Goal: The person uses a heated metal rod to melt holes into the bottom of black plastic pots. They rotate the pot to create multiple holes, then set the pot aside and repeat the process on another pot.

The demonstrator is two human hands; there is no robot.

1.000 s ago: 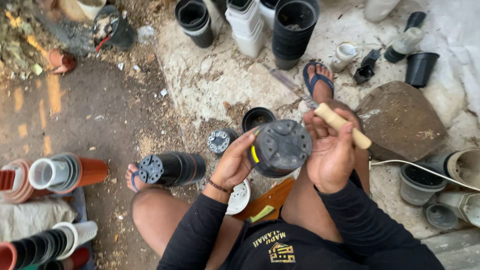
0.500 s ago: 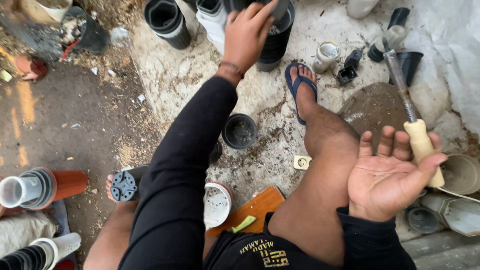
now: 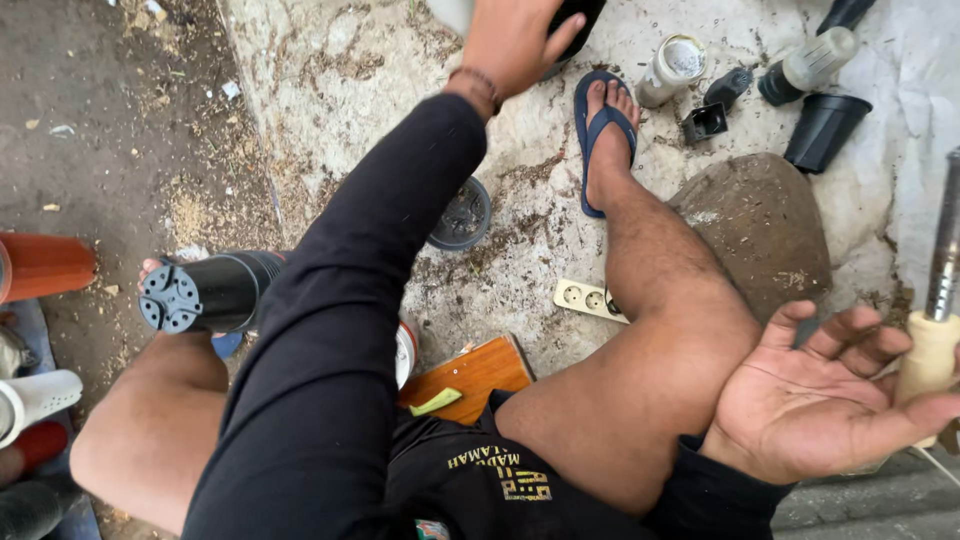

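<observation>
the left hand point(image 3: 515, 40) is stretched far forward to 12 o'clock at the top edge of the view, palm down, its fingers point(image 3: 562, 35) bent over a black pot point(image 3: 580, 15) of which only a sliver shows; whether the fingers grip it or merely rest on it cannot be told. a dark bracelet point(image 3: 478, 85) sits at the wrist, above a long black sleeve point(image 3: 340, 330).

the right hand point(image 3: 830, 395) lies at 4 o'clock, palm up and resting against the right knee. its fingers are spread loosely open; the thumb and fingertips lightly pinch a tool with a pale wooden handle point(image 3: 930, 355) and a metal shaft point(image 3: 945, 250) that points up toward 1 o'clock.

surroundings, on the ground: a stack of black pots point(image 3: 205, 292) lies on its side at 9 o'clock, perforated base toward the camera, touching the left leg. a single black pot point(image 3: 462, 215) stands open-mouthed near centre, just beside the left sleeve. an orange pot point(image 3: 45, 265) lies at the left edge. a white power strip point(image 3: 590, 298) lies beside the right calf. the right foot wears a blue sandal point(image 3: 603, 125) at 12 o'clock. a large brown stone point(image 3: 760, 215) sits at 2 o'clock, with a black pot on its side point(image 3: 825, 130), a white jar point(image 3: 672, 68) and a bottle point(image 3: 815, 65) beyond it. a wooden board point(image 3: 470, 378) lies between the thighs.
</observation>
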